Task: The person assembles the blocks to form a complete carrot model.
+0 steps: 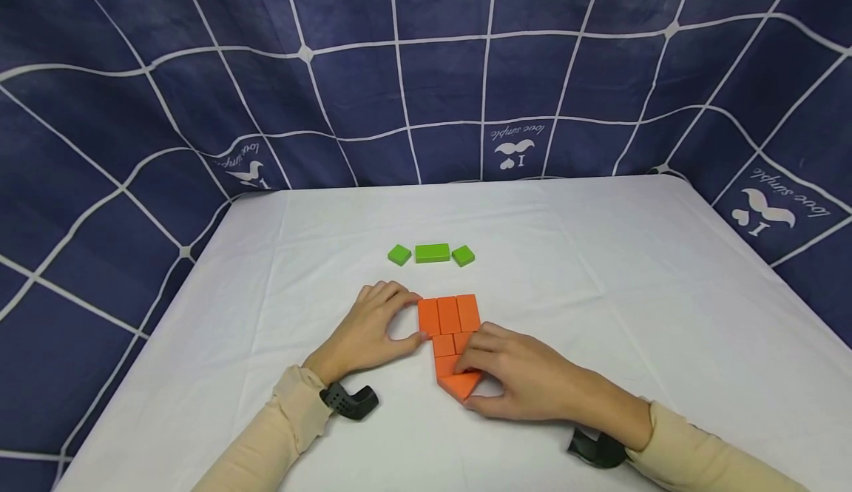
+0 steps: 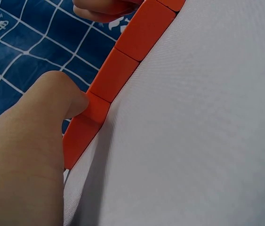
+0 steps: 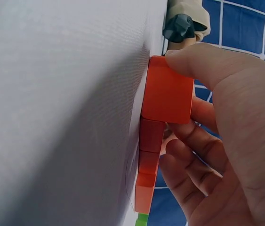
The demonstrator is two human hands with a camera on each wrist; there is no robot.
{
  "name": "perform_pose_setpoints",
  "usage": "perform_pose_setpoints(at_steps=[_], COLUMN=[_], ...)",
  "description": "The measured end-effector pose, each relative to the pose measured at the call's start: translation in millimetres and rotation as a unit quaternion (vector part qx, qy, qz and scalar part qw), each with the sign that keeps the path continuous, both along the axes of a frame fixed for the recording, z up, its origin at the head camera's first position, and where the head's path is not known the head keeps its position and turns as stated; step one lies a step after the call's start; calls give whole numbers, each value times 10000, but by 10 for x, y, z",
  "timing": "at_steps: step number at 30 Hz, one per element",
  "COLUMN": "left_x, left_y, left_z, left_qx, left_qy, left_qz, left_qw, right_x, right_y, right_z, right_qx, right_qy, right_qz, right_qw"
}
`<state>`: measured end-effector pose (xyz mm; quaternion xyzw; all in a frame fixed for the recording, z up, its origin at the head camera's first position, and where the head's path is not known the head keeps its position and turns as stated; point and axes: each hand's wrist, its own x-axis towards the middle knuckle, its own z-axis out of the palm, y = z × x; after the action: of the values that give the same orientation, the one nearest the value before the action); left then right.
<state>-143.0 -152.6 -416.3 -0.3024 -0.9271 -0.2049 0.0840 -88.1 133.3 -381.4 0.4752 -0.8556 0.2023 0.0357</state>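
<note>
Flat orange blocks [image 1: 449, 315] lie edge to edge on the table, three upright ones across the far side and a narrower column below. At the near end is an orange triangular block [image 1: 459, 386] with its point toward me. My right hand [image 1: 526, 373] pinches this triangle between thumb and fingers; its thumb [image 3: 188, 61] overlaps the orange face in the right wrist view. My left hand [image 1: 373, 329] spans the far row's left block [image 1: 429, 317], index fingertip by its upper corner and thumb at its lower corner. In the left wrist view that thumb [image 2: 76, 101] meets the orange edge.
Beyond the orange shape, a long green block [image 1: 433, 254] lies between two small green blocks [image 1: 399, 255], which are turned cornerwise. A white cloth [image 1: 333, 233] covers the table. Dark blue checked fabric [image 1: 439, 85] hangs behind and at both sides.
</note>
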Motion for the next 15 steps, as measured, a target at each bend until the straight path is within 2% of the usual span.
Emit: perform_pose_setpoints(at_steps=[7, 15], left_x=[-1, -5], left_y=[-8, -5], left_z=[4, 4], left_qx=[4, 12], left_qy=[2, -8], left_qz=[6, -18], left_qw=[10000, 10000], right_x=[-13, -104], right_y=[-4, 47], right_z=[2, 114], right_qx=[52, -37], right_qy=[-109, -929], right_qz=[19, -87], right_qw=[9999, 9956])
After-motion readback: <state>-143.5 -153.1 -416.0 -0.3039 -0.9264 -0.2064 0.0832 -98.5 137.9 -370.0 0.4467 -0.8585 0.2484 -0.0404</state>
